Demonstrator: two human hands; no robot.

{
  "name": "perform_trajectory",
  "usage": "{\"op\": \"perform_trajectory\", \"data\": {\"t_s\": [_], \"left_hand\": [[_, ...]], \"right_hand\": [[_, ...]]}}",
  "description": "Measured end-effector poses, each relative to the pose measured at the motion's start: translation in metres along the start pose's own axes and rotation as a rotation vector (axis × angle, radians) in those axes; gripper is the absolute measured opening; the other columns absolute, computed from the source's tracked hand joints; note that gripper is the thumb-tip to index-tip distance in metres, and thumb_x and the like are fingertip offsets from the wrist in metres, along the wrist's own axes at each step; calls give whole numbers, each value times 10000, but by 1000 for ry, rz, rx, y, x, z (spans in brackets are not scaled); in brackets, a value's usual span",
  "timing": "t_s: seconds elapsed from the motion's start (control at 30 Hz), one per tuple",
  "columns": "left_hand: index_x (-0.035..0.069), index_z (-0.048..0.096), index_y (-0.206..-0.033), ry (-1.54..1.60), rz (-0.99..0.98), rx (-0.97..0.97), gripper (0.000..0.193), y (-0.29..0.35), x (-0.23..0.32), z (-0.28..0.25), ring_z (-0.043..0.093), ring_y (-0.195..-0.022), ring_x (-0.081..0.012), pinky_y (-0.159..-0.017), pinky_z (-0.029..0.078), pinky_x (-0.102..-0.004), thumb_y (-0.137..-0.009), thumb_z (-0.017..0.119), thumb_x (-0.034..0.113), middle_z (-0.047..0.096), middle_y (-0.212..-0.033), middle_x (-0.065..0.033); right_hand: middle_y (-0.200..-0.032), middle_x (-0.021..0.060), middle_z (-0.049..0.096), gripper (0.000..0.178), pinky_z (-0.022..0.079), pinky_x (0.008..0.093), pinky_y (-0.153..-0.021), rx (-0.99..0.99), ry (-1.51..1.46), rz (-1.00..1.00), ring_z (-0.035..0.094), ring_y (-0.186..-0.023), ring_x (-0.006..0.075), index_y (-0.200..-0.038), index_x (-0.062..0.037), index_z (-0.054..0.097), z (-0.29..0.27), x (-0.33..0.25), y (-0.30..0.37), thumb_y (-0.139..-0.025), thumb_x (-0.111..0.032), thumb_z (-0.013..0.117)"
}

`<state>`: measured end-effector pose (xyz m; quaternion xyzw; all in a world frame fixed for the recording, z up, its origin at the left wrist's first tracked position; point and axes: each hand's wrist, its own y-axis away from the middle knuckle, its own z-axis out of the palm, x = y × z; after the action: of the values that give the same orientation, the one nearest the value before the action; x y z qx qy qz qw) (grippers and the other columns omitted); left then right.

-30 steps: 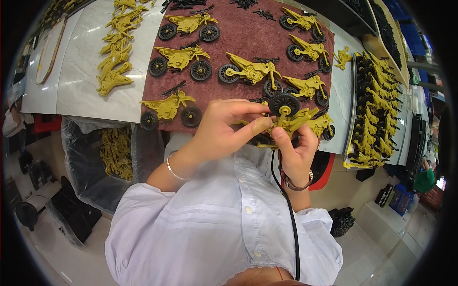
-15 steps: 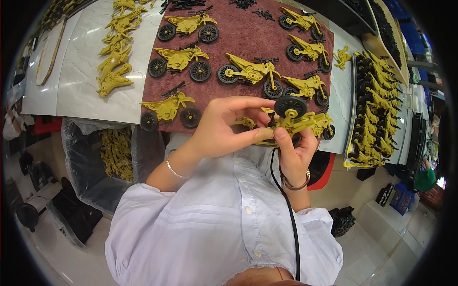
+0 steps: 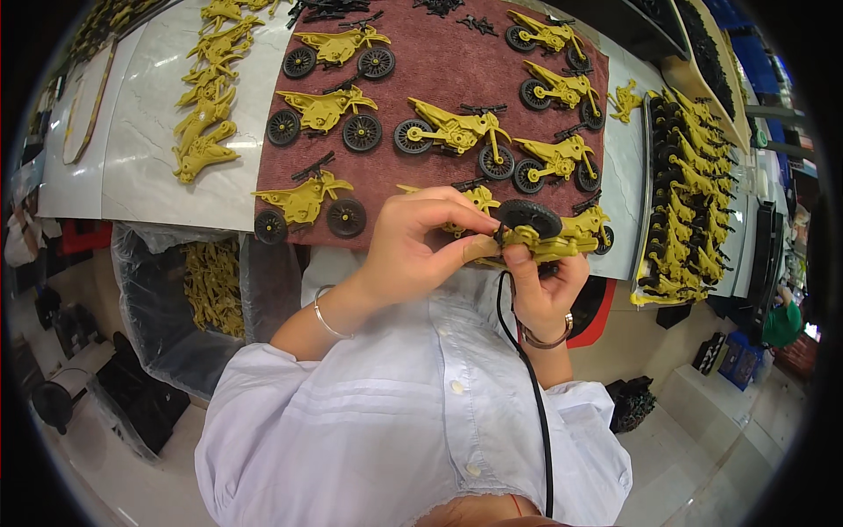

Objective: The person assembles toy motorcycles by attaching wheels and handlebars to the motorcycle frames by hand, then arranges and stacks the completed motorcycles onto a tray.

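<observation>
A yellow toy motorcycle (image 3: 575,239) with black wheels is held up in front of my chest, tilted, its wheel (image 3: 529,218) uppermost. My right hand (image 3: 549,285) is closed around its underside, thumb pressed on the yellow frame. At the wheel end, my left hand (image 3: 426,237) pinches with thumb and forefinger; a small black part (image 3: 500,234) peeks out at those fingertips, mostly hidden. Behind the hands, more assembled yellow toy motorcycles, such as one in the middle (image 3: 457,132), lie in columns on a maroon cloth (image 3: 395,97). Some are partly covered by my hands.
Yellow body pieces (image 3: 206,114) form a row on the table at left. Below them stands a plastic-lined bin (image 3: 154,307) of yellow parts. A tray (image 3: 645,220) at right is packed with yellow-and-black toys. Black parts (image 3: 329,9) lie along the cloth's far edge. A black cable (image 3: 536,395) hangs down my front.
The held motorcycle has tipped, so its upper wheel shows flatter and sits lower. My left fingertips have moved slightly down, close against the wheel end. The view has shifted a little.
</observation>
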<state>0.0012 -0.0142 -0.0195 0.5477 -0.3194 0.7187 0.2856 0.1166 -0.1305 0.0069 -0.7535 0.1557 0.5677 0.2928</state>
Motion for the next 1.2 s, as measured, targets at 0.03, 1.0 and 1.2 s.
{"op": "perform_trajectory", "data": {"t_s": [0.03, 1.0, 1.2], "left_hand": [[11, 683, -856, -23, 24, -8, 161, -1, 1, 0, 644, -774, -204, -690, 499, -292, -700, 726, 10, 668, -844, -109], [-34, 563, -1002, 360, -63, 63, 344, -18, 22, -19, 647, -882, -247, -816, 528, -382, -693, 712, -54, 641, -972, -156], [-41, 576, -1024, 235, -85, -146, 437, -12, 23, -23, 641, -891, -220, -810, 521, -321, -631, 759, -95, 631, -989, -143]], "right_hand": [[-899, 103, 644, 214, 460, 277, -700, 10, -36, -20, 603, -800, 187, -954, 35, 603, 0, 0, 0, -750, 19, 664], [-932, 95, 670, 449, 509, 261, -750, -161, 149, 31, 649, -855, 160, -987, 37, 643, -27, -21, -25, -596, -78, 833], [-994, 121, 638, 312, 468, 291, -788, -36, -141, 92, 605, -902, 202, -961, 47, 642, -36, -6, -19, -676, -4, 757]]}}
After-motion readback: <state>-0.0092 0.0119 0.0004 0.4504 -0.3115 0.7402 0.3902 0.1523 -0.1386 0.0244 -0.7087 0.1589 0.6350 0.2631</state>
